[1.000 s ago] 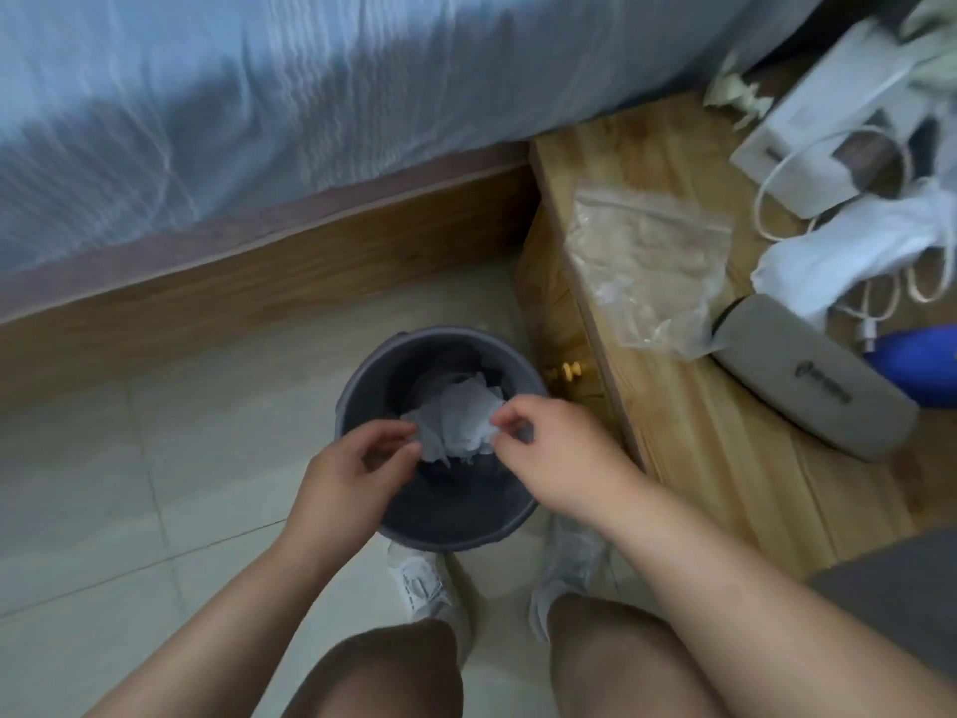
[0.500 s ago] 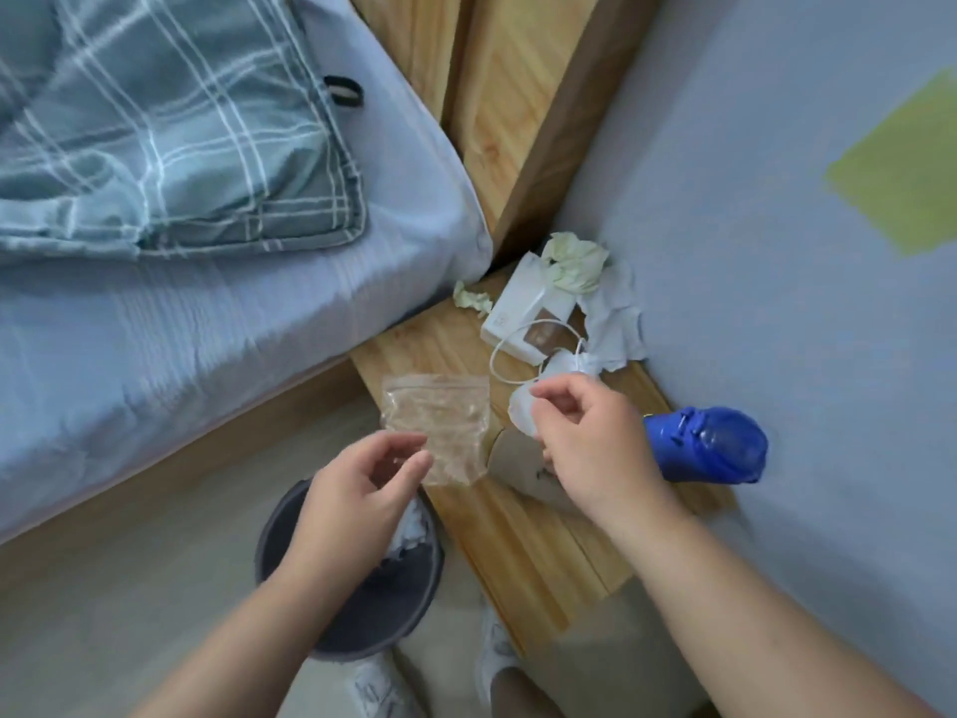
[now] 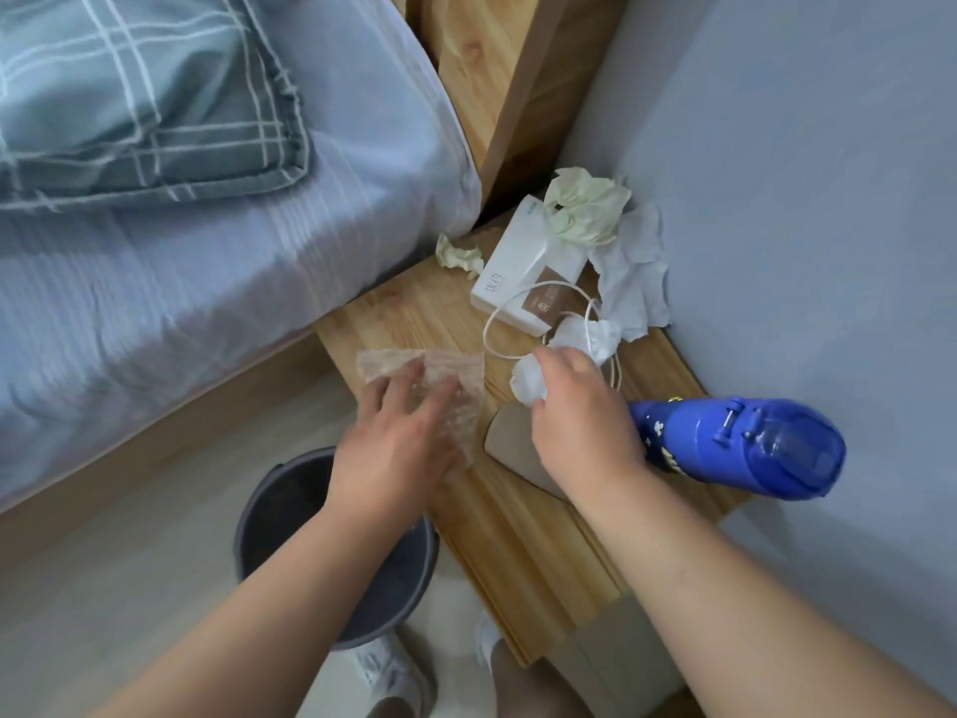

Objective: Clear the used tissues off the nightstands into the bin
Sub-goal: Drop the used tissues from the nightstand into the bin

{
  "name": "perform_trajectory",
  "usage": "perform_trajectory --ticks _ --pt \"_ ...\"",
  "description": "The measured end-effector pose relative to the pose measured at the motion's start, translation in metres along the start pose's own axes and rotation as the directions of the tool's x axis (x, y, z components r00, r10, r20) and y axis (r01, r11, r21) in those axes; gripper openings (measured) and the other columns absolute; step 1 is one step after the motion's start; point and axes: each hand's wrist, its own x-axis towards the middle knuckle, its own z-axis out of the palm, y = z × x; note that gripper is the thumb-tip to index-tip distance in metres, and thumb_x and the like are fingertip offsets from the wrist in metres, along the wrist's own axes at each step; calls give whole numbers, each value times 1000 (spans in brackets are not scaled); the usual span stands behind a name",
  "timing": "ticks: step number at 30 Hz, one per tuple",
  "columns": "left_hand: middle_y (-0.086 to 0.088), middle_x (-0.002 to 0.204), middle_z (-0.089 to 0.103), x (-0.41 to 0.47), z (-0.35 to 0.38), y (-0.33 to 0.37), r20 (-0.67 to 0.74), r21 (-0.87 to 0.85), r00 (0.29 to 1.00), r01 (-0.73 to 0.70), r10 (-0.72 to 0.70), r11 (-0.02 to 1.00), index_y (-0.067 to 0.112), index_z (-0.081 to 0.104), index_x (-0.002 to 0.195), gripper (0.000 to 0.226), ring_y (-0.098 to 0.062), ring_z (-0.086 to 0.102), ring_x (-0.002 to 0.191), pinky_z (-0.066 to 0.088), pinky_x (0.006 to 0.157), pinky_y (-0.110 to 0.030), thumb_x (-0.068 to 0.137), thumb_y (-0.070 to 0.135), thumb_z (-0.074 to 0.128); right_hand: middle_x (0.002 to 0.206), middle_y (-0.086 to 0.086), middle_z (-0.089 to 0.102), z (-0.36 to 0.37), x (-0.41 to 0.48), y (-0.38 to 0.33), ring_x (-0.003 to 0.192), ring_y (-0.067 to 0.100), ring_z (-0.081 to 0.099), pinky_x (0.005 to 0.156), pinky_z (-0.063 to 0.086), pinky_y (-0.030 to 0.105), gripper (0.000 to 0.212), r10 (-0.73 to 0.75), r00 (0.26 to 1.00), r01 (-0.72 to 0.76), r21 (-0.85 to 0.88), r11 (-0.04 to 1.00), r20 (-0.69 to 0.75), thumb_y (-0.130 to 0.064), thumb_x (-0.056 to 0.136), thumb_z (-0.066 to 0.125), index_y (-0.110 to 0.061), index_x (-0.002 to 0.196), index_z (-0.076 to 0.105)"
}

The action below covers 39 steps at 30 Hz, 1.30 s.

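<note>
On the wooden nightstand (image 3: pixel 523 536) my right hand (image 3: pixel 580 412) pinches a crumpled white tissue (image 3: pixel 528 380) that lies under a white cable (image 3: pixel 590 323). My left hand (image 3: pixel 399 437) lies flat, fingers spread, on a clear plastic bag (image 3: pixel 450 375) at the nightstand's left edge. More tissues sit at the back: a pale green wad (image 3: pixel 585 209) on a white box (image 3: pixel 523 261), a white one (image 3: pixel 637 272) by the wall, a small green scrap (image 3: pixel 458 253) near the bed. The grey bin (image 3: pixel 279 515) stands on the floor below my left forearm.
A blue bottle (image 3: pixel 735 443) lies on its side at the nightstand's right. A grey case (image 3: pixel 512 448) sits partly under my right hand. The bed (image 3: pixel 207 261) with a plaid pillow (image 3: pixel 129 106) borders the left; a blue wall is on the right.
Both hands rose from the bin, where they let a tissue go, to the nightstand. The right hand has closed on the white tissue; the left has come down on the plastic bag.
</note>
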Motion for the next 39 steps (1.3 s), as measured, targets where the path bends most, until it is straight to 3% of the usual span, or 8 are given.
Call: perform_trajectory --ticks 5,9,16,20,25,29,36,39 --pt "-3 125 67 4 3 -11 -143 -194 989 -68 41 979 28 73 134 37 -30 64 111 53 73 -38 98 19 70 116 12 63 5 6 4 102 37 62 81 50 41 31 33 997 -33 2 999 -76 1 96 53 -9 121 70" --pt "12 99 65 -7 -17 -14 -243 -409 966 -18 -90 913 27 78 121 22 -11 62 84 43 69 -21 102 23 66 110 13 68 -8 -6 -6 97 35 64 81 51 42 22 22 984 -1 121 993 -174 -1 95 56 -4 106 75" --pt "27 92 69 -69 -64 -42 -326 -637 904 6 -276 771 32 80 111 16 10 63 92 40 78 2 99 23 72 93 -8 69 -52 -46 -51 83 10 59 69 41 19 16 -64 987 113 349 930 -149 -8 88 67 -19 90 79" --pt "31 95 74 -115 -73 -74 -291 -771 866 40 -408 635 48 72 95 21 13 66 86 44 73 -3 97 27 72 77 -12 71 -64 -77 -92 76 3 63 64 43 10 10 -99 992 123 590 798 -74 -21 81 69 -28 77 75" --pt "24 84 79 -160 -37 -121 -155 -917 795 105 -586 385 39 78 94 17 7 69 73 50 65 -8 99 23 74 66 16 62 -19 -106 -128 61 15 50 61 43 34 9 -106 985 -41 776 630 138 -23 79 65 -16 79 72" --pt "25 81 78 -184 12 -152 -57 -946 774 160 -631 281 39 77 93 21 8 69 71 52 61 -8 100 20 72 61 3 56 36 -121 -138 63 18 47 64 38 37 17 -50 967 -172 790 588 248 -27 74 65 -11 69 64" --pt "21 89 79 -177 100 -188 154 -898 774 369 -615 239 48 71 91 25 2 72 81 53 65 -18 100 25 67 54 -14 58 157 -108 -117 53 4 49 48 37 14 35 28 932 -256 604 755 361 1 90 50 -20 64 61" --pt "14 95 80 -164 132 -200 253 -882 754 438 -606 177 40 77 96 21 -12 75 88 60 74 -33 100 24 63 65 -2 64 203 -94 -109 65 18 60 56 43 24 26 29 908 -257 501 826 417 3 89 45 -12 74 60"
